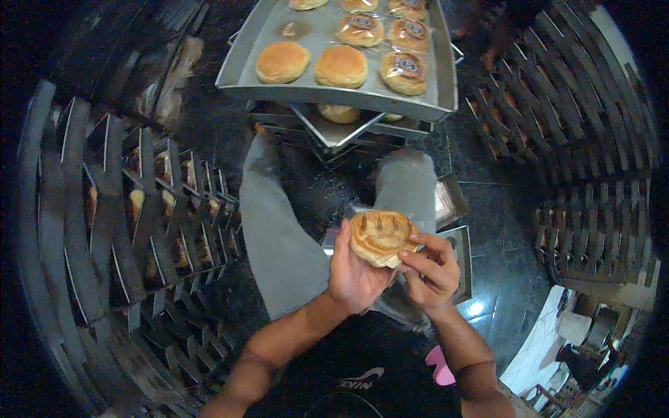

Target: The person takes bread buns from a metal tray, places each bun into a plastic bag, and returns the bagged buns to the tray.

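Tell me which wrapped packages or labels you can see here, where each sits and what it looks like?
Wrapped buns: right side of the metal tray, clear film, each with a round dark label.
Clear bag: behind the bun held in left hand and right hand.
Shirt logo: pale, on black.

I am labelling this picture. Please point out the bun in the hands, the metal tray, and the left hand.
bun [380, 238]: head view, scored top.
metal tray [327, 94]: head view, near rim.
left hand [355, 275]: head view, palm.
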Action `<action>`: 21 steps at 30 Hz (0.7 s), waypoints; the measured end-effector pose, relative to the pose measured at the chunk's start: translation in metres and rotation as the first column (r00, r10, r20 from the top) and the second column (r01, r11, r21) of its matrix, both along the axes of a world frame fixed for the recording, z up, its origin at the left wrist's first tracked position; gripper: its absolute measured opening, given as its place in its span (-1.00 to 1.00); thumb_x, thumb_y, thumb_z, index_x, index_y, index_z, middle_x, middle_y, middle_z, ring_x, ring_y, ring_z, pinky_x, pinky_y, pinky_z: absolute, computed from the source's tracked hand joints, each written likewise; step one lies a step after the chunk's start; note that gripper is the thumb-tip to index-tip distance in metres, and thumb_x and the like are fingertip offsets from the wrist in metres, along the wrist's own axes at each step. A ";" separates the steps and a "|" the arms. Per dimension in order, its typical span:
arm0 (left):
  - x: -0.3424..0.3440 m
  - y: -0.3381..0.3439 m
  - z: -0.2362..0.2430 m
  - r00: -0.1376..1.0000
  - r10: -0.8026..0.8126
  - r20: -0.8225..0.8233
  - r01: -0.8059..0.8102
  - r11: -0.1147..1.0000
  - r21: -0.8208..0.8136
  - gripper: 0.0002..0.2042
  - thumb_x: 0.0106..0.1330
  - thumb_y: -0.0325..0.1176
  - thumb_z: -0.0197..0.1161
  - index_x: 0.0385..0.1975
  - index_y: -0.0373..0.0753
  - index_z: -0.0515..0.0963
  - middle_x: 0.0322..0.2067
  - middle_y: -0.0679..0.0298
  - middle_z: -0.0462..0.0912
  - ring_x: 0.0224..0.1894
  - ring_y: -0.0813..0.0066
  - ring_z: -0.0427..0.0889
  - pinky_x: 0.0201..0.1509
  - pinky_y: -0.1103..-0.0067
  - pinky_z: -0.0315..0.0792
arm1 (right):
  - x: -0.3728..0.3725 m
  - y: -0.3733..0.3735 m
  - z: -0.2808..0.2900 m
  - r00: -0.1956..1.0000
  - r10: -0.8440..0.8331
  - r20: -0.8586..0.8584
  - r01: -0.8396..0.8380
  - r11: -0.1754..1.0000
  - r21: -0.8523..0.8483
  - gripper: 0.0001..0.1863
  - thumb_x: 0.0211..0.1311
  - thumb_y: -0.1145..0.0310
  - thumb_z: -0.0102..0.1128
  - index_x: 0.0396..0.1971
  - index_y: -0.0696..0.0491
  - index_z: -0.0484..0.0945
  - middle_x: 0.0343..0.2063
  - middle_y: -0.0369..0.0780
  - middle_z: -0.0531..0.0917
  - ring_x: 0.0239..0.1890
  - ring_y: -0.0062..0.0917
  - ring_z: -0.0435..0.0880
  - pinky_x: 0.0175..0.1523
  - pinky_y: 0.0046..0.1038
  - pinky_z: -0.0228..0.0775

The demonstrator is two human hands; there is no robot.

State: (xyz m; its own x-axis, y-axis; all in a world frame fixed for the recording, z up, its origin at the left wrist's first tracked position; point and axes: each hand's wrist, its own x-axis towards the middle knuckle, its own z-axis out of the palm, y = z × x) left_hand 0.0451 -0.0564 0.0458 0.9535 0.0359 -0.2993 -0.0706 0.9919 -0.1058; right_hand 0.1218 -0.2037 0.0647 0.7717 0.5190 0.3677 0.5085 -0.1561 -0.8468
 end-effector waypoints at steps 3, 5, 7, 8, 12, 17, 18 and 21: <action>0.006 0.002 -0.037 0.988 -0.113 -0.110 0.152 0.861 0.485 -0.37 0.51 0.08 0.00 0.41 -0.22 0.22 0.26 0.14 0.46 0.27 0.27 0.48 0.32 0.34 0.38 | 0.014 -0.011 -0.009 0.991 -0.117 0.064 0.115 0.993 0.029 -0.76 0.25 0.67 0.18 -0.12 0.18 0.67 -0.03 0.00 0.62 -0.36 -0.55 0.64 -0.27 -0.56 0.52; 0.009 0.007 -0.065 0.956 0.076 -0.282 0.236 0.367 0.900 -0.45 0.49 -0.15 0.18 0.38 -0.24 0.27 0.24 0.14 0.50 0.22 0.27 0.53 0.29 0.40 0.40 | 0.012 -0.015 -0.024 0.959 -0.226 -0.171 0.240 0.968 0.065 -0.76 0.33 0.67 0.09 -0.09 0.19 0.66 -0.03 0.00 0.63 -0.47 -0.64 0.59 -0.35 -0.60 0.50; 0.020 0.011 -0.055 0.959 0.280 -0.032 0.095 -0.215 0.972 -0.62 0.34 -0.50 0.30 0.16 -0.31 0.51 0.02 0.15 0.63 0.11 0.29 0.60 0.21 0.49 0.43 | 0.013 -0.011 -0.027 0.924 -0.295 -0.244 0.327 0.940 0.099 -0.77 0.38 0.63 0.06 -0.07 0.22 0.64 -0.06 -0.01 0.68 -0.48 -0.65 0.59 -0.39 -0.62 0.50; 0.023 0.011 -0.045 0.964 0.264 0.029 0.041 -0.254 0.966 -0.65 0.32 -0.53 0.30 0.11 -0.33 0.55 -0.05 0.16 0.64 0.10 0.31 0.59 0.19 0.49 0.44 | 0.011 -0.009 -0.021 0.887 -0.335 -0.319 0.384 0.918 0.102 -0.78 0.34 0.63 0.11 -0.09 0.22 0.66 -0.10 -0.02 0.71 -0.40 -0.61 0.64 -0.37 -0.60 0.53; 0.046 0.008 -0.018 0.935 0.307 0.177 -0.093 -0.269 0.958 -0.83 0.30 -0.56 0.29 -0.13 -0.35 0.63 -0.20 0.16 0.65 -0.04 0.38 0.59 0.08 0.50 0.46 | 0.026 0.002 -0.012 0.921 -0.348 -0.176 0.371 0.920 0.127 -0.84 0.33 0.55 0.21 -0.15 0.24 0.67 -0.21 -0.08 0.76 -0.34 -0.56 0.67 -0.16 -0.57 0.53; 0.047 -0.001 -0.034 0.923 0.361 0.133 -0.126 -0.043 0.991 -0.86 0.35 -0.43 0.36 -0.32 -0.37 0.57 -0.37 0.24 0.64 -0.27 0.50 0.58 -0.10 0.60 0.43 | 0.026 -0.013 -0.007 0.911 -0.309 -0.272 0.328 0.944 0.027 -0.86 0.34 0.41 0.30 -0.32 0.19 0.63 -0.44 -0.25 0.69 -0.44 -0.68 0.58 -0.31 -0.63 0.39; 0.041 0.008 -0.038 0.938 0.347 0.024 -0.058 0.088 0.994 -0.86 0.36 -0.42 0.35 -0.31 -0.37 0.57 -0.38 0.26 0.64 -0.28 0.54 0.58 -0.10 0.62 0.42 | 0.028 -0.018 -0.001 0.857 -0.331 -0.395 0.364 0.931 0.010 -0.84 0.36 0.38 0.31 -0.36 0.16 0.61 -0.49 -0.29 0.66 -0.52 -0.73 0.50 -0.40 -0.66 0.31; 0.033 0.021 -0.038 0.952 0.275 -0.135 0.092 0.162 0.983 -0.87 0.40 -0.42 0.33 -0.30 -0.37 0.58 -0.38 0.34 0.65 -0.29 0.65 0.55 -0.13 0.64 0.42 | 0.025 -0.020 -0.002 0.745 -0.346 -0.570 0.394 0.918 -0.043 -0.78 0.37 0.29 0.32 -0.40 0.11 0.57 -0.58 -0.36 0.60 -0.69 -0.82 0.32 -0.61 -0.68 0.10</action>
